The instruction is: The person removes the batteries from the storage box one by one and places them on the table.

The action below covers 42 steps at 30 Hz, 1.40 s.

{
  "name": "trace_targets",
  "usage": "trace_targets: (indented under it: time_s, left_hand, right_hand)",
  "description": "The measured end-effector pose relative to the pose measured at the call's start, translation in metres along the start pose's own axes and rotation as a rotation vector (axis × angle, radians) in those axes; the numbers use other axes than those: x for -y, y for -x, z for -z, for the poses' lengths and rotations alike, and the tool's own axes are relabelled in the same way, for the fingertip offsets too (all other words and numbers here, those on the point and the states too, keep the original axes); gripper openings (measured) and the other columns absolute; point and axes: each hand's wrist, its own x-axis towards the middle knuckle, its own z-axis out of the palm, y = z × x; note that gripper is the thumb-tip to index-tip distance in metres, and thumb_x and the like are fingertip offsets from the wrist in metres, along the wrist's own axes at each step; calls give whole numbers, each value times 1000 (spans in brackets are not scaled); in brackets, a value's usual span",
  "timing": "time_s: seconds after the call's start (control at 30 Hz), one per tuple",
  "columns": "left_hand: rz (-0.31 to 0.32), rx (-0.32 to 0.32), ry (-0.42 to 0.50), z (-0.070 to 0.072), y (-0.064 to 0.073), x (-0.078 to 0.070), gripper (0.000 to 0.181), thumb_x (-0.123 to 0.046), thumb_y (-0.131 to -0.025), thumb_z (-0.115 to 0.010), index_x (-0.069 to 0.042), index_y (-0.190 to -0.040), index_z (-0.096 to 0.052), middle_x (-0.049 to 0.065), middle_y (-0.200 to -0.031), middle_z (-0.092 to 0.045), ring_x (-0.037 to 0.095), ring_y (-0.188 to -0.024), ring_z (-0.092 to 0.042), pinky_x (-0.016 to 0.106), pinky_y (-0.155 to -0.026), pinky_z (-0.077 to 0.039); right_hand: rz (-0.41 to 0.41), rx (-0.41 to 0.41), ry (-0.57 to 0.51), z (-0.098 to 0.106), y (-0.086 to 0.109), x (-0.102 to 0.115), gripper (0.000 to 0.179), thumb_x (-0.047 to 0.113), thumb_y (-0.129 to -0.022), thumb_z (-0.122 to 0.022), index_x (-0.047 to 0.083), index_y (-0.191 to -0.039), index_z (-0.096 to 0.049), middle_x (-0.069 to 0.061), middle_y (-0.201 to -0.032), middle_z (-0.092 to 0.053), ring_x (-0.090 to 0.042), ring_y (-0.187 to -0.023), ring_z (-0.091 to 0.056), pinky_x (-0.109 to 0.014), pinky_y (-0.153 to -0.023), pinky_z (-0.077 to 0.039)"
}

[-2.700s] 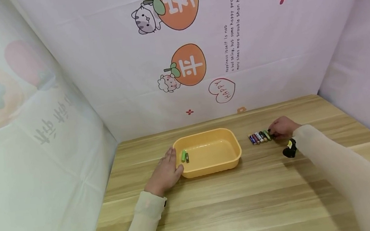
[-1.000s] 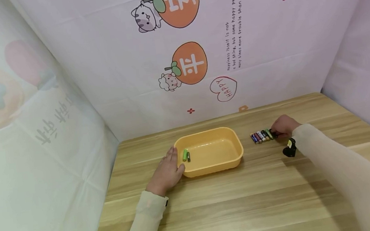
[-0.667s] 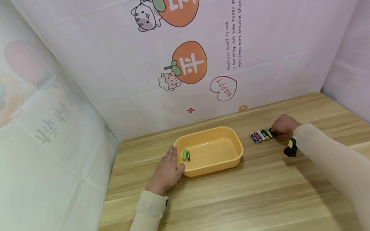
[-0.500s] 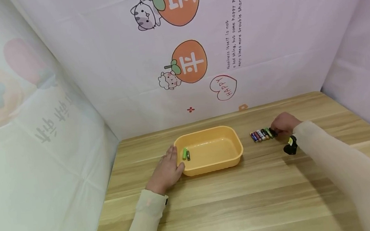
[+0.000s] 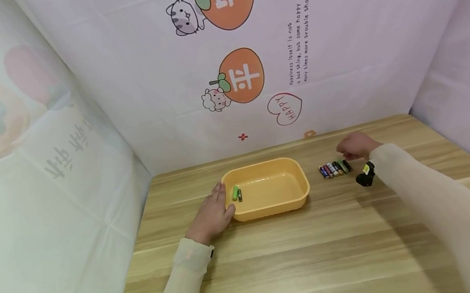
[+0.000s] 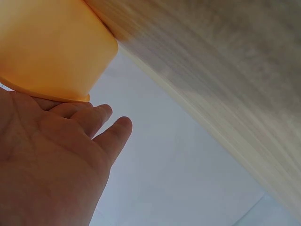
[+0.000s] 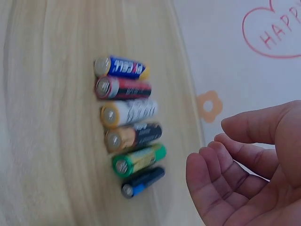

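My left hand (image 5: pixel 210 215) rests with straight fingers along the left edge of a yellow plastic tray (image 5: pixel 268 213); in the left wrist view its fingers lie against the tray's rim. Inside the tray, near that hand, are a green battery (image 5: pixel 235 193) and a dark, thinner battery (image 5: pixel 240 194). My right hand (image 5: pixel 356 146) hovers just behind a row of batteries, fingers loosely bent, nothing between them. In the right wrist view the row runs from a blue battery (image 7: pixel 123 67) through red, white, and copper-and-black ones to a green battery (image 7: pixel 139 159) and a smaller black battery (image 7: pixel 143 181).
The tray and the row stand side by side on a wood-grain table (image 5: pixel 283 262), a gap between them. White printed cloth (image 5: pixel 157 78) hangs behind the table and at both sides. A black wrist device (image 5: pixel 366 175) hangs below my right sleeve.
My right hand has let go of the black battery at the right end of the row and lifted away toward the back. The left hand stays at the tray.
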Motion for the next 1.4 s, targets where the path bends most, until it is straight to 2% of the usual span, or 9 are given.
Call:
trace_targets:
  time_s: [0.17,0.37,0.57,0.6,0.77,0.83,0.93,1.1,1.4]
  left_hand:
    - [0,1,-9,-2,0,2,66,-33,-103,-36,4,-153,-16,17,-160,-14,25,-146,-13,43,-114,-22]
    - [3,10,-5,-3,0,3,66,-33,-103,-37,4,-153,-16,16,-160,-12,24,-146,-12,43,-114,-21]
    - [7,1,-4,-4,0,3,66,-32,-102,-38,5,-153,-17,16,-160,-14,24,-146,-13,44,-114,-22]
    - [7,1,-5,-4,0,3,66,-33,-103,-37,4,-153,-17,16,-160,-14,24,-146,-13,44,-114,-22]
    - [8,5,-10,-7,0,4,66,-34,-103,-36,4,-153,-16,15,-160,-12,23,-146,-12,43,-114,-21]
    - [9,5,-7,-7,-1,3,66,-35,-103,-36,4,-153,-16,15,-160,-12,23,-147,-11,42,-114,-21]
    - [8,-1,-8,-6,-2,2,66,-35,-103,-36,4,-153,-17,15,-160,-14,22,-146,-11,42,-114,-21]
    - [-1,-10,-11,-6,-1,1,66,-34,-103,-36,4,-153,-17,17,-160,-16,23,-146,-12,43,-114,-22]
    - [2,-5,-1,-4,-2,2,66,-34,-103,-37,4,-153,-17,16,-160,-14,23,-146,-11,43,-114,-21]
  right_hand:
    - [20,2,-22,-10,2,19,37,11,-98,-51,-17,-123,-54,-16,-98,-56,-26,-84,-59,-43,-81,-55]
    - [33,30,35,-23,-3,37,33,11,-99,-47,-14,-119,-54,-19,-104,-54,-28,-89,-59,-45,-85,-53]
    - [57,43,59,-36,-14,56,33,9,-97,-51,-13,-121,-56,-25,-117,-54,-24,-88,-60,-39,-80,-56]
    - [58,44,57,-38,-15,59,32,9,-97,-51,-12,-120,-57,-24,-115,-54,-23,-86,-59,-37,-78,-56]
    - [75,67,51,-53,-18,76,12,7,-94,-53,-4,-95,-58,-14,-94,-52,-19,-74,-55,-36,-73,-57]
    - [93,76,39,-59,-18,81,11,4,-92,-54,-5,-92,-60,-12,-89,-53,-19,-70,-55,-38,-73,-57]
    - [113,91,33,-68,-20,87,17,1,-91,-54,-9,-100,-65,-13,-89,-56,-20,-71,-58,-39,-73,-57]
    - [108,149,47,-82,-23,96,26,4,-93,-53,-14,-111,-61,-20,-94,-60,-22,-78,-60,-39,-77,-57]
    - [135,166,29,-102,-29,106,27,4,-93,-55,-15,-112,-61,-28,-105,-61,-23,-78,-63,-36,-73,-57]
